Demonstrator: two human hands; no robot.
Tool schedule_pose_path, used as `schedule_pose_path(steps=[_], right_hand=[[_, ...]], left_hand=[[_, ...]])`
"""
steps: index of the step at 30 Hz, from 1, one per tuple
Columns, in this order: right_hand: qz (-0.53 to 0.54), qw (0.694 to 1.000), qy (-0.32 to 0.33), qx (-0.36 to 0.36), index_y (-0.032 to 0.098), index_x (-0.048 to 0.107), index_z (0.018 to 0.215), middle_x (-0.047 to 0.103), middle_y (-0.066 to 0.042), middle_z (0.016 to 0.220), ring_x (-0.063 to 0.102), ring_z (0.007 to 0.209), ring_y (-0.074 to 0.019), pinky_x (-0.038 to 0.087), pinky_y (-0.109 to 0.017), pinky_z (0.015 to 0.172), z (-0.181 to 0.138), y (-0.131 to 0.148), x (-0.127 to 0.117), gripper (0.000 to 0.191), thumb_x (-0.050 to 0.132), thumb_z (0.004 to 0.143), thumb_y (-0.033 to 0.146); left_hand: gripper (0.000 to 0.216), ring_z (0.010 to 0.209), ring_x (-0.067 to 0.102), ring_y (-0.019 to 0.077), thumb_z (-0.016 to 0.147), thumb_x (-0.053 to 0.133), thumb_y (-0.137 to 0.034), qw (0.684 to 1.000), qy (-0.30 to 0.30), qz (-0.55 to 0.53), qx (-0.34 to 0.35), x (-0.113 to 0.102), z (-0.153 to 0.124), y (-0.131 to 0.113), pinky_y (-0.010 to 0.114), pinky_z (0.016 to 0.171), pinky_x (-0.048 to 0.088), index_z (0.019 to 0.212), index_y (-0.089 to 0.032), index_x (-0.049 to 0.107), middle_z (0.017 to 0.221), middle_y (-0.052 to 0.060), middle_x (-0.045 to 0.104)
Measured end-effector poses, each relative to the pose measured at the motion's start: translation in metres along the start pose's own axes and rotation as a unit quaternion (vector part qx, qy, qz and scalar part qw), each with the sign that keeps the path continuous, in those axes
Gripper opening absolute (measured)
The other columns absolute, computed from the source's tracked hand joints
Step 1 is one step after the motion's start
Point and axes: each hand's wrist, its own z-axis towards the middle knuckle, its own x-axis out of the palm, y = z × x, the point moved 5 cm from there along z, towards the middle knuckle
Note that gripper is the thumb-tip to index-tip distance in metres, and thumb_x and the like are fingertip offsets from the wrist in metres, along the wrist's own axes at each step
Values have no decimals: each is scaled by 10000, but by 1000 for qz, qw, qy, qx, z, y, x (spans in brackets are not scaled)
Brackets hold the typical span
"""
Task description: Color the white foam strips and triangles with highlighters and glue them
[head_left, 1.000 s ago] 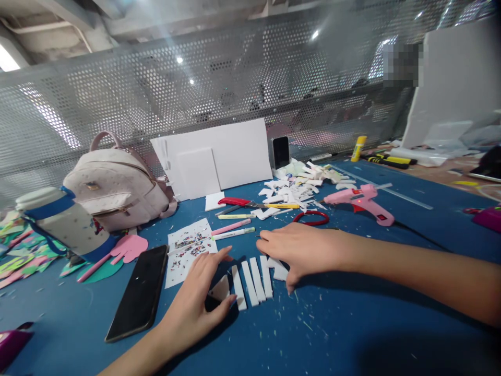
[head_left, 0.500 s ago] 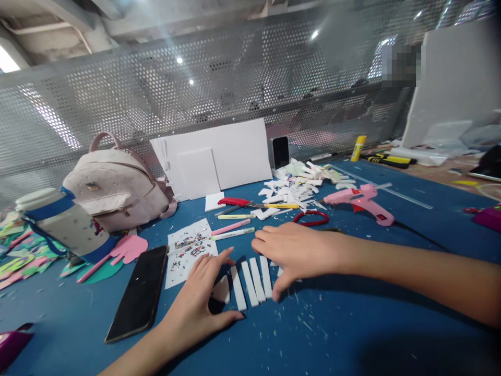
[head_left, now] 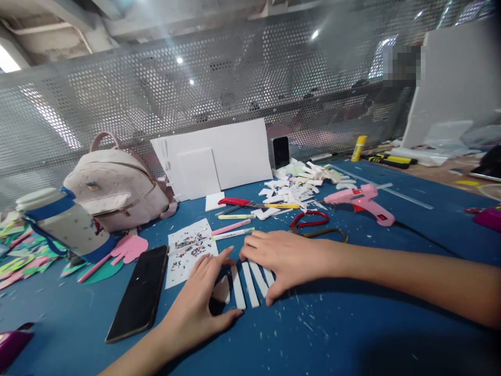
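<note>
Several narrow white foam strips lie side by side on the blue table between my hands. My left hand rests at their left end, fingers and thumb spread around the leftmost strip and a small white scrap. Over the right-hand strips lies my right hand, its thumb apart from the fingers and partly covering the strips there. Neither hand has a strip lifted. Just behind are a white pen, a pink pen and red-handled scissors, partly hidden by my right hand.
A dark phone and a speckled paper lie left. Behind them stand a bottle and backpack. White scraps, a red-handled cutter and a corded pink glue gun lie farther back.
My right hand has slid left over the right-hand strips, bunching them and covering more of them. More of the scissors shows behind it. My left hand stays nearly still.
</note>
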Motion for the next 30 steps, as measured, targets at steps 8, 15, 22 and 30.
schedule_pose_path(steps=[8,15,22,30], right_hand=[[3,998,-58,-5,114,613,1121,622,-130,1118,565,1017,-291,454,-397,780,7,6,7,616,692,855,665],[41,996,-74,9,125,591,1116,638,-125,1103,570,1009,-290,459,-399,792,7,10,5,664,735,797,690],[43,996,-74,18,104,591,1147,632,-138,1114,575,1022,-310,474,-417,811,7,9,6,661,746,805,649],[21,999,-29,24,101,588,1144,635,-138,1147,586,1047,-305,482,-399,797,0,0,-1,645,775,802,613]], left_hand=[[957,1305,514,323,868,729,-247,1000,-7,7,11,1,1,0,580,1146,371,1595,-390,123,1413,78,559],[988,1333,497,326,863,760,-274,1000,-6,5,15,1,-2,1,594,1160,349,1595,-407,110,1448,76,542],[977,1315,495,320,868,740,-246,1000,-5,-2,12,1,1,0,597,1150,351,1594,-411,107,1434,73,540],[953,1288,485,314,884,725,-250,1000,-1,-3,7,0,-1,-1,591,1152,332,1590,-425,109,1399,57,547]])
